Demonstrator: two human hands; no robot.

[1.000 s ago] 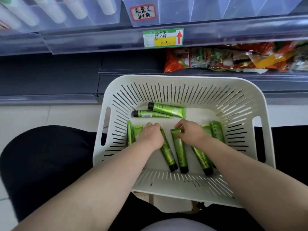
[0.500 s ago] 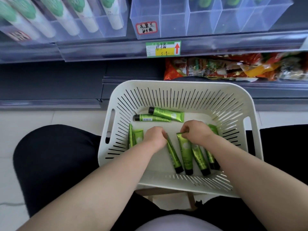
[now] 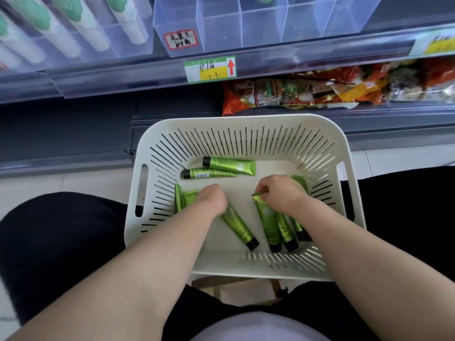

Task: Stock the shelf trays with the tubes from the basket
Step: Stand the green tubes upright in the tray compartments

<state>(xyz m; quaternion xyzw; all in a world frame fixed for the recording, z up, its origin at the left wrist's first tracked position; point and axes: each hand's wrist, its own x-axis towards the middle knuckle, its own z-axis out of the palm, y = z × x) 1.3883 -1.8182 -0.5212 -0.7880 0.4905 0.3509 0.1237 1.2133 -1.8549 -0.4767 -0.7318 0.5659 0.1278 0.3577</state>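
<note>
A white slotted basket [image 3: 236, 124] sits in front of me with several green tubes with black caps lying in it. My left hand [image 3: 211, 199] is curled over the flat end of one green tube [image 3: 240, 228] near the basket's middle. My right hand [image 3: 278, 193] pinches the crimped ends of a bunch of green tubes [image 3: 269, 225] lying side by side. Two more tubes [image 3: 229, 164] lie at the far side. Others [image 3: 181, 200] lean by the left wall. A clear divided shelf tray [image 3: 221, 28] stands above on the shelf.
A left tray [image 3: 81, 33] holds white tubes with green caps. A handwritten red-bordered label [image 3: 181, 40] and a green price tag [image 3: 210, 68] mark the shelf edge. Snack packets [image 3: 320, 89] fill the lower shelf. My black-clad knees flank the basket.
The view has tilted upward, showing more of the shelf trays. My right hand has gathered its tubes closer together and lifted their crimped ends. My left hand stays on its tube.
</note>
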